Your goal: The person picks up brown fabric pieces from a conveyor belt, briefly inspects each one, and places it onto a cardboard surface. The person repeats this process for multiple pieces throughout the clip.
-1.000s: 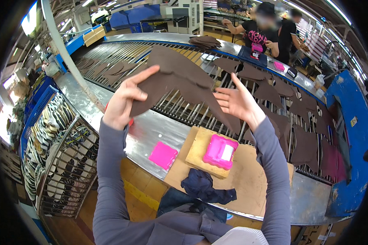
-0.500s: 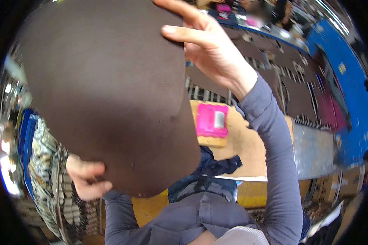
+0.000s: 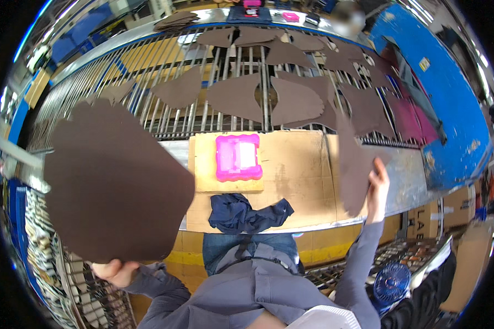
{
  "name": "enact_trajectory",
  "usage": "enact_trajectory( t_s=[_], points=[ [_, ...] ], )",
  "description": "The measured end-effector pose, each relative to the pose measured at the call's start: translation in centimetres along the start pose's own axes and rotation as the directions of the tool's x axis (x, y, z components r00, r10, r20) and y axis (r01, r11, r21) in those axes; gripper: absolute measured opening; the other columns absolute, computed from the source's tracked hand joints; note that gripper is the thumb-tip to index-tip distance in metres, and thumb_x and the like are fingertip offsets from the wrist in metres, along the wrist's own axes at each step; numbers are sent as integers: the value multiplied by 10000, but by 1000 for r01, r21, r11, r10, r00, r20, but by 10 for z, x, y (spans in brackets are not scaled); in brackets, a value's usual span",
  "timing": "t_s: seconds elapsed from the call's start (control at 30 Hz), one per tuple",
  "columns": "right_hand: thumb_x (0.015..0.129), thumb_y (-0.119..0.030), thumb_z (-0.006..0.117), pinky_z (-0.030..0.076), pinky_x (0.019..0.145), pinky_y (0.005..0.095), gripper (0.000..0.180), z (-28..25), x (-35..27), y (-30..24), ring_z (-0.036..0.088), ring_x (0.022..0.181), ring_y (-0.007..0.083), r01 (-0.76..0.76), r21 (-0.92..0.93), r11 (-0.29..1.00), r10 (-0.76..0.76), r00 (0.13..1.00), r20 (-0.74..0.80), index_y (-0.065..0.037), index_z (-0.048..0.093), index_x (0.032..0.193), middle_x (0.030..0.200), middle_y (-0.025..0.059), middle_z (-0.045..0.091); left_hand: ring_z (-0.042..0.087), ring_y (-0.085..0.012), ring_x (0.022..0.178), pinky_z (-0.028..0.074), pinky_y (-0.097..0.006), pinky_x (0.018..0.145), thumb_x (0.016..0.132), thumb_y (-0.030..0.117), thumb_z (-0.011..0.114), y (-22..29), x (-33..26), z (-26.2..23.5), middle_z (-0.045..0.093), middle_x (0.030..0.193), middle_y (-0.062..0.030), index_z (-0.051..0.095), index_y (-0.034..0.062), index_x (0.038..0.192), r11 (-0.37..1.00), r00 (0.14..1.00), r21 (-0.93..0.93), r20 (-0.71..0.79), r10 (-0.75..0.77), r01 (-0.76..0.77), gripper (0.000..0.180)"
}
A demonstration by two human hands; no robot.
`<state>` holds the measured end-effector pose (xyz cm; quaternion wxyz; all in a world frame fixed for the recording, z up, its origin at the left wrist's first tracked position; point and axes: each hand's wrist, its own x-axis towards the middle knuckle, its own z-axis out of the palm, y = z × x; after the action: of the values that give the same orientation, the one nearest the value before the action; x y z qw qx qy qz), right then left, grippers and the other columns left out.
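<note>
My left hand (image 3: 115, 272) grips the bottom edge of a large dark brown sheet, leather-like (image 3: 115, 186), which is held upright at the left with a scalloped upper edge. Out to the right, my right hand (image 3: 377, 186) is closed on the side of a narrower brown sheet piece (image 3: 352, 175), seen nearly edge-on. Between the hands, a magenta scallop-edged pad (image 3: 225, 151) rests on a tan block (image 3: 225, 187). Nearer me, a crumpled navy cloth (image 3: 233, 214) lies on the cardboard-covered worktop (image 3: 296, 170).
Beyond the worktop, a bed of metal bars (image 3: 142, 71) carries several brown cut pieces (image 3: 296, 101). A blue metal panel (image 3: 458, 120) stands at the right. A small blue fan (image 3: 392, 281) is low on the right; a rack with pale pieces (image 3: 44, 236) is at the left.
Both hands were at one brown sheet held high across the view. My right hand has moved down and right with a narrower piece; the large sheet stays with my left, lower and further left.
</note>
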<state>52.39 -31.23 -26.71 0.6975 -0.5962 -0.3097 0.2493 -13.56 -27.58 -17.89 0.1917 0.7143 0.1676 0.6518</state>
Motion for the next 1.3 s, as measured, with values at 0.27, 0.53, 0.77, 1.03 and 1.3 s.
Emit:
enact_trajectory(
  t_s=[0.27, 0.53, 0.77, 1.03, 1.3],
  points=[
    [818, -87, 667, 328, 1106, 408, 621, 115, -23, -82, 411, 1343, 288, 215, -217, 952, -121, 919, 376, -49, 450, 1399, 1465, 140, 413, 632, -341, 1032, 502, -459, 915, 588, -65, 794, -11, 79, 69, 622, 1166, -218, 705, 144, 979, 996, 991, 12, 99, 85, -87, 451],
    [826, -7, 707, 355, 1082, 434, 974, 269, -27, -136, 391, 1345, 305, 324, 306, 895, -434, 478, 764, -151, 40, 1520, 1499, 220, 305, 681, -245, 732, 520, -302, 691, 569, -18, 802, -9, 151, 122, 702, 783, -127, 757, 41, 912, 964, 984, 241, 164, 71, -110, 351],
    [825, 127, 647, 523, 866, 343, 742, 278, 6, -52, 624, 1048, 237, 577, 325, 749, -595, 371, 713, -146, 262, 1397, 1226, 166, 546, 625, -148, 685, 472, -262, 614, 794, 21, 710, -99, 139, 102, 685, 818, -92, 718, 66, 1091, 924, 955, 362, 213, -207, 119, 300],
    [842, 43, 613, 522, 809, 319, 317, 303, -12, -67, 659, 949, 288, 733, 138, 667, -445, 242, 862, -77, 657, 1132, 1046, 133, 669, 665, -186, 758, 503, -270, 671, 804, -4, 675, -120, 116, 78, 702, 870, -95, 720, 34, 1020, 880, 932, 445, 223, -287, 165, 224],
    [821, 54, 640, 517, 705, 293, 292, 316, -21, -58, 671, 812, 225, 715, 163, 680, -474, 260, 841, -70, 701, 1079, 914, 108, 693, 608, -190, 664, 465, -290, 611, 806, -1, 672, -125, 109, 67, 665, 786, -86, 722, 62, 1038, 879, 944, 458, 210, -254, 134, 245]
  ],
)
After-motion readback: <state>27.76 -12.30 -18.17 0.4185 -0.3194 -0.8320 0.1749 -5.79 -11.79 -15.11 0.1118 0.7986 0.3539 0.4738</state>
